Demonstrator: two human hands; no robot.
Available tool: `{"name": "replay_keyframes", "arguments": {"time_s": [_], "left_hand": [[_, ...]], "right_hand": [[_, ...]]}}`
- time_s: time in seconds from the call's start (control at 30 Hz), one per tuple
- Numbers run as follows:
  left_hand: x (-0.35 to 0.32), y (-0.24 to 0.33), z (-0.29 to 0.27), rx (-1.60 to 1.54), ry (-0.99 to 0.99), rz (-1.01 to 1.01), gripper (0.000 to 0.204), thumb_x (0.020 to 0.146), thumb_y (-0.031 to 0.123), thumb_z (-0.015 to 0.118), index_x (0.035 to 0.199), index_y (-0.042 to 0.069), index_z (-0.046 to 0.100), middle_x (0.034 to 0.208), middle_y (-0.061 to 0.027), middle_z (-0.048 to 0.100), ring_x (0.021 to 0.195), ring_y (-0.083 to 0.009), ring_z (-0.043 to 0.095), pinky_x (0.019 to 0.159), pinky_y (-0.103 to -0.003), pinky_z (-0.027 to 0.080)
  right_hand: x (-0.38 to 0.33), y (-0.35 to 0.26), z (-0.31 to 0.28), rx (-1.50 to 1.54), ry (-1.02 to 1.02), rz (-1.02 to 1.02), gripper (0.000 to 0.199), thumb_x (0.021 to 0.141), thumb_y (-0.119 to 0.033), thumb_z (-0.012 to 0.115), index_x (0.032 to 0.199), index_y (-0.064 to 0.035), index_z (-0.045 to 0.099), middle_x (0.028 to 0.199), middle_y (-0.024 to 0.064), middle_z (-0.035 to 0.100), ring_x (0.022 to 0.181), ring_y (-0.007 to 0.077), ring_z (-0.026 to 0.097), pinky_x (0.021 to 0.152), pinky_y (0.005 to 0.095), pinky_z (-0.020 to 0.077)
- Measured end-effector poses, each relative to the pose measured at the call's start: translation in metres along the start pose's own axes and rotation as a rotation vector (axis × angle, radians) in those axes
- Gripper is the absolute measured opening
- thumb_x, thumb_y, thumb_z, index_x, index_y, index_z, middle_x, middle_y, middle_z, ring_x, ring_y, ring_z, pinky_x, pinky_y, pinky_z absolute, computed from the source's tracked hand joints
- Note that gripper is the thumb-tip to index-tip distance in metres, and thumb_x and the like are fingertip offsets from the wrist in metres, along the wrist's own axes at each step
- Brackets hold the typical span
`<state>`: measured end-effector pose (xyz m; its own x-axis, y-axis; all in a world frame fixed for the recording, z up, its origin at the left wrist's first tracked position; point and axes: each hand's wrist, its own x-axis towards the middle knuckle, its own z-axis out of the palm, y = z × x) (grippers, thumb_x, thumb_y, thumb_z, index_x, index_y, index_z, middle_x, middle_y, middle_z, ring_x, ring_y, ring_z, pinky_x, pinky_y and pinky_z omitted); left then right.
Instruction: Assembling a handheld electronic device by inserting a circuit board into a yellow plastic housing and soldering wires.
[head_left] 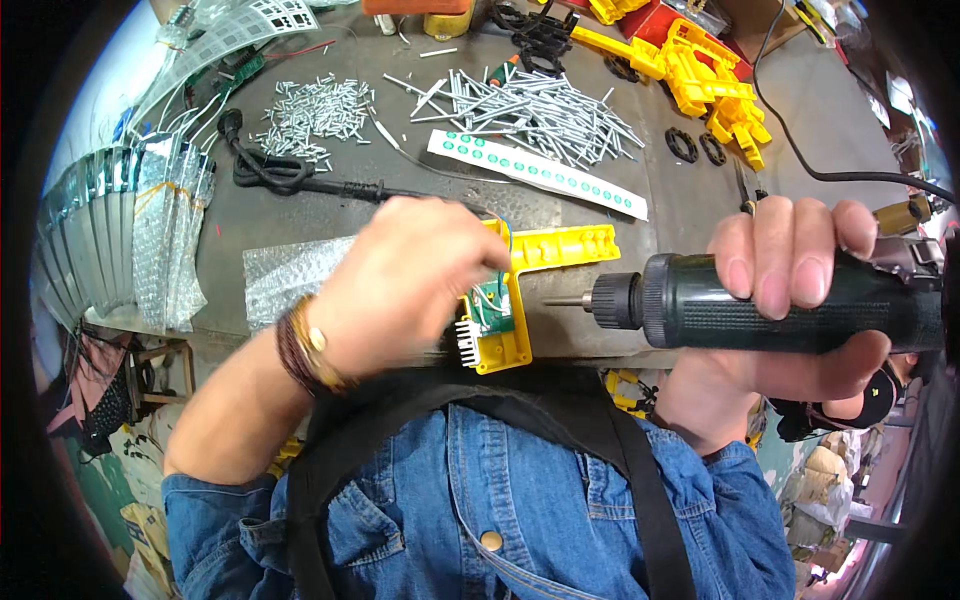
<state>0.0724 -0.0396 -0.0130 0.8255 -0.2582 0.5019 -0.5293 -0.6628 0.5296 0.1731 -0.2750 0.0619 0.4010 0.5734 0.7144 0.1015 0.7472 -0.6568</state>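
Observation:
My right hand (790, 255) is wrapped round a dark green electric screwdriver (690, 325), its bit pointing left toward a yellow plastic housing (512, 352). That half-housing lies at the near edge of the table with its inside facing up and its yellow handle (570, 247) reaching right. Inside it sits a green circuit board (492, 312) with wires; white prongs stick out at its left side. Over the upper left of the housing is my left hand (405, 265), fingers curled together and slightly blurred. Whatever its fingertips pinch is hidden. A black power cord (330, 186) runs behind this hand toward the housing.
Short screws (318, 112) and long screws (550, 115) lie in piles beyond a white strip with green dots (540, 175). Bubble wrap (290, 275) is at left, near stacked metal blades (100, 225). Yellow housings (700, 75), black rings (682, 146) and a cable (850, 176) are far right.

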Motion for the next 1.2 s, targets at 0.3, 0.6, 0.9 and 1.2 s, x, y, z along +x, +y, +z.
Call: {"name": "replay_keyframes", "arguments": {"time_s": [0.3,0.6,0.9,1.2], "left_hand": [[0.000,0.024,0.009,0.060,0.176,0.077,0.030,0.071,-0.001,0.076,0.099,0.006,0.066,0.088,-0.0057,0.068,0.081,-0.0249,0.064,0.082,-0.039,0.043],[-0.005,0.025,0.011,0.057,0.198,0.061,0.045,0.070,-0.001,0.077,0.112,0.007,0.062,0.087,-0.0005,0.070,0.079,-0.0215,0.064,0.081,-0.037,0.042],[-0.005,0.026,0.011,0.013,0.202,0.100,0.052,0.071,-0.003,0.076,0.119,0.006,0.059,0.089,-0.0018,0.070,0.080,-0.0228,0.064,0.080,-0.038,0.042],[-0.015,0.019,0.014,0.003,0.157,0.085,0.055,0.071,0.000,0.077,0.122,0.004,0.057,0.092,-0.0044,0.069,0.083,-0.0241,0.064,0.080,-0.039,0.043]], "right_hand": [[0.004,-0.013,0.017,-0.003,0.161,-0.019,0.066,0.083,-0.037,0.076,0.129,-0.0009,0.046,0.093,0.0010,0.056,0.080,0.0115,0.051,0.076,0.0294,0.0441],[0.007,-0.007,0.016,0.006,0.111,0.004,0.071,0.083,-0.039,0.074,0.134,0.0013,0.045,0.094,0.0025,0.056,0.082,0.0131,0.052,0.077,0.0310,0.0430],[0.012,0.001,0.006,-0.033,-0.118,0.036,0.062,0.085,-0.038,0.074,0.128,-0.0011,0.048,0.092,0.0023,0.055,0.078,0.0133,0.051,0.072,0.0304,0.0434],[0.008,0.013,0.013,-0.097,-0.046,0.019,0.074,0.086,-0.041,0.075,0.138,-0.0012,0.042,0.094,0.0022,0.057,0.079,0.0136,0.053,0.072,0.0311,0.0454]]}}
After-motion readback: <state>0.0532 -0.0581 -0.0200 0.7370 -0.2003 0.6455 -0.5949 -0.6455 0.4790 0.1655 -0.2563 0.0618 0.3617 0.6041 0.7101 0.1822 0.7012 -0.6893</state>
